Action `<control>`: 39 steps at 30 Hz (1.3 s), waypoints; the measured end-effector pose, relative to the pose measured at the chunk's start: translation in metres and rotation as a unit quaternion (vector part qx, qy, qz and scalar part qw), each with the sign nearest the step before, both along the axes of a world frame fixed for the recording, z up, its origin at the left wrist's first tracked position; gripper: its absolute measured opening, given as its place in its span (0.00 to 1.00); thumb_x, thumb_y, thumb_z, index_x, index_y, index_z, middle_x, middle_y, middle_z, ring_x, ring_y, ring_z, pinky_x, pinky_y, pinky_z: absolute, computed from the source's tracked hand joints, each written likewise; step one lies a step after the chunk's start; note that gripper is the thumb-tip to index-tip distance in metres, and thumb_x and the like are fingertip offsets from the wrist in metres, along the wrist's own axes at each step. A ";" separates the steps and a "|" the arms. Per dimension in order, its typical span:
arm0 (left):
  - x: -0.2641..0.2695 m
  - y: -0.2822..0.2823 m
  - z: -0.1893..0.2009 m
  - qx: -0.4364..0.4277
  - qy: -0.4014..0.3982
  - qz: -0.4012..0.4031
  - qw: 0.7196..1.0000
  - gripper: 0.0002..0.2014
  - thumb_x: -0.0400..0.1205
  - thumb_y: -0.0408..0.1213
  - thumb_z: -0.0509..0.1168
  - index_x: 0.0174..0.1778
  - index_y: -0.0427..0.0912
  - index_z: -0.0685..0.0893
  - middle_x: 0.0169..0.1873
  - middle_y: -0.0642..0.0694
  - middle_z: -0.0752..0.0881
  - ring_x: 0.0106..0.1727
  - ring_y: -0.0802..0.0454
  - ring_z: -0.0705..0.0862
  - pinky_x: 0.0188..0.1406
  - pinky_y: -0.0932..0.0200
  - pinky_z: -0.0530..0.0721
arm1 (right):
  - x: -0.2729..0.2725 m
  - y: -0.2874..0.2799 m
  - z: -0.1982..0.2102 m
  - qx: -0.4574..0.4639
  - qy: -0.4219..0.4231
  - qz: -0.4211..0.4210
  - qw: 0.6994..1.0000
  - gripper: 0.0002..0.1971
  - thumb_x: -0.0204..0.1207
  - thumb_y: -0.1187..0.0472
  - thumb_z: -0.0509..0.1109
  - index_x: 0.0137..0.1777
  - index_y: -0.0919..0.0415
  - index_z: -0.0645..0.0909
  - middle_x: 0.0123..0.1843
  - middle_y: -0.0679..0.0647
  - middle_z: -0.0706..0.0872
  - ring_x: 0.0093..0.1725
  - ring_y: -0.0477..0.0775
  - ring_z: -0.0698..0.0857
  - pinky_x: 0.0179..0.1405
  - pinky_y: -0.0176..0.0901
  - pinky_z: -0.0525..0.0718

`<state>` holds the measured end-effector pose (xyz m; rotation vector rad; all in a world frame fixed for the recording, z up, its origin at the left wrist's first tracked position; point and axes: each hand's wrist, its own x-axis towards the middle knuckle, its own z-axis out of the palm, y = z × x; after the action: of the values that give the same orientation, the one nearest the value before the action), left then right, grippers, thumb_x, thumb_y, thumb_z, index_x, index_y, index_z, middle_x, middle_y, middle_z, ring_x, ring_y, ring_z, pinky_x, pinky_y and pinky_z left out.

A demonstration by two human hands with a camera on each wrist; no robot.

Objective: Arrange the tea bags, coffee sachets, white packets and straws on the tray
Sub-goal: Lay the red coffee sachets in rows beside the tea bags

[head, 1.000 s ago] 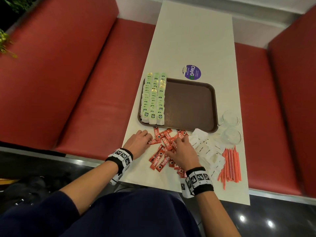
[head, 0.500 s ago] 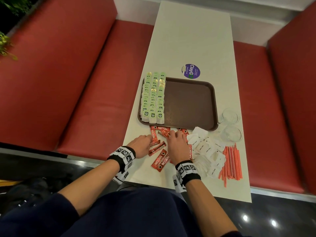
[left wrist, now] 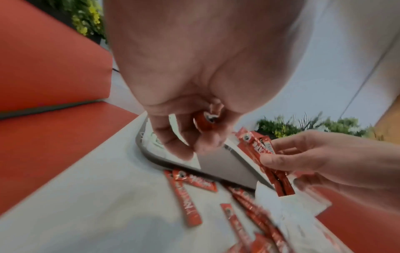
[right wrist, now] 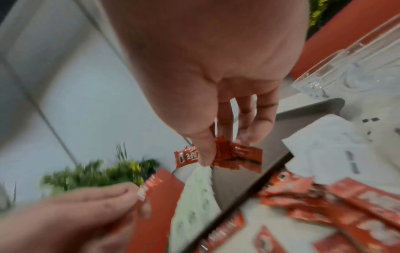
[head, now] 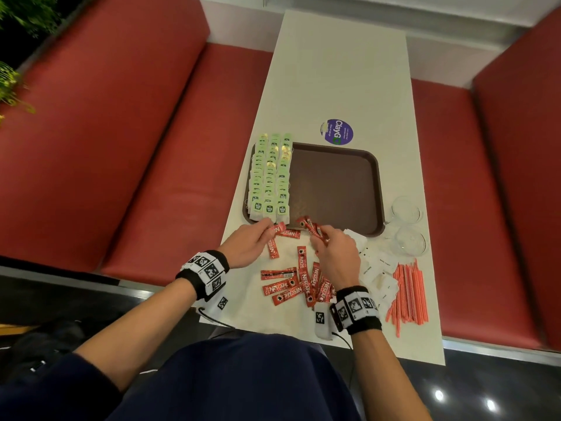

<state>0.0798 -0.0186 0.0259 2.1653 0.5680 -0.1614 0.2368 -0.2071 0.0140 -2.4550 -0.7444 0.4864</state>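
Observation:
A brown tray [head: 337, 183] lies on the white table, with green tea bags [head: 270, 177] in three rows along its left side. Red coffee sachets [head: 291, 284] lie scattered on the table in front of the tray. My left hand [head: 252, 243] pinches one red sachet [left wrist: 205, 122] at the tray's near edge. My right hand [head: 334, 253] holds a small bunch of red sachets [right wrist: 233, 157] just over the tray's near rim. White packets [head: 376, 268] lie heaped to the right, with orange straws [head: 408, 294] beyond them.
Two clear glass cups [head: 408, 226] stand right of the tray's near corner. A purple round sticker [head: 337, 132] sits behind the tray. Red bench seats [head: 136, 147] flank the narrow table; its near edge is close to my body.
Both hands have lifted off the sachet pile and moved forward to the tray's near edge, each now holding red sachets. The scattered pile lies more spread out.

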 end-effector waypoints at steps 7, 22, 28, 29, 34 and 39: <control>0.045 -0.027 0.029 -0.283 -0.143 0.154 0.936 0.11 0.97 0.35 0.52 0.69 0.45 0.78 0.58 0.39 0.93 0.59 0.39 0.94 0.64 0.38 0.91 | -0.010 0.017 0.073 0.235 0.134 -0.011 0.963 0.09 0.85 0.50 0.80 0.60 0.49 0.92 0.48 0.41 0.96 0.49 0.39 0.93 0.48 0.32 0.89; 0.078 -0.030 0.034 -0.405 -0.211 0.356 0.815 0.14 0.97 0.47 0.59 0.75 0.50 0.80 0.56 0.44 0.91 0.56 0.48 0.91 0.55 0.45 0.88 | -0.013 0.045 0.081 0.216 0.077 0.056 0.972 0.14 0.81 0.68 0.82 0.60 0.53 0.86 0.49 0.41 0.91 0.50 0.40 0.90 0.48 0.29 0.87; 0.081 -0.008 0.050 -0.396 -0.228 0.387 0.801 0.10 0.98 0.42 0.56 0.58 0.41 0.79 0.35 0.48 0.79 0.36 0.52 0.80 0.46 0.49 0.90 | 0.013 0.043 0.086 0.239 0.025 0.034 0.970 0.09 0.84 0.65 0.80 0.52 0.50 0.84 0.48 0.42 0.90 0.49 0.41 0.90 0.48 0.31 0.87; 0.081 -0.004 0.054 -0.402 -0.225 0.380 0.802 0.11 0.98 0.44 0.57 0.54 0.43 0.77 0.32 0.50 0.73 0.32 0.53 0.73 0.41 0.51 0.85 | 0.018 0.042 0.086 0.248 -0.009 0.037 0.968 0.09 0.84 0.66 0.79 0.52 0.51 0.84 0.50 0.44 0.89 0.49 0.42 0.90 0.49 0.31 0.87; 0.079 0.007 0.073 -0.422 -0.163 0.275 0.848 0.22 0.90 0.61 0.64 0.49 0.43 0.81 0.28 0.53 0.64 0.27 0.54 0.62 0.31 0.56 0.69 | 0.037 0.035 0.082 0.245 -0.149 0.096 0.953 0.10 0.80 0.72 0.80 0.53 0.59 0.85 0.64 0.49 0.86 0.61 0.46 0.87 0.62 0.23 0.78; 0.084 0.011 0.070 -0.289 -0.196 0.227 0.909 0.12 0.89 0.44 0.74 0.48 0.40 0.85 0.30 0.54 0.77 0.30 0.52 0.74 0.31 0.53 0.78 | 0.046 0.032 0.088 0.308 -0.091 0.070 0.945 0.10 0.75 0.67 0.87 0.51 0.56 0.90 0.61 0.45 0.91 0.61 0.44 0.90 0.61 0.38 0.89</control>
<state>0.1641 -0.0075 0.0959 1.3910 0.6687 0.3199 0.2831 -0.1751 0.1022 -1.8802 -0.9772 0.0505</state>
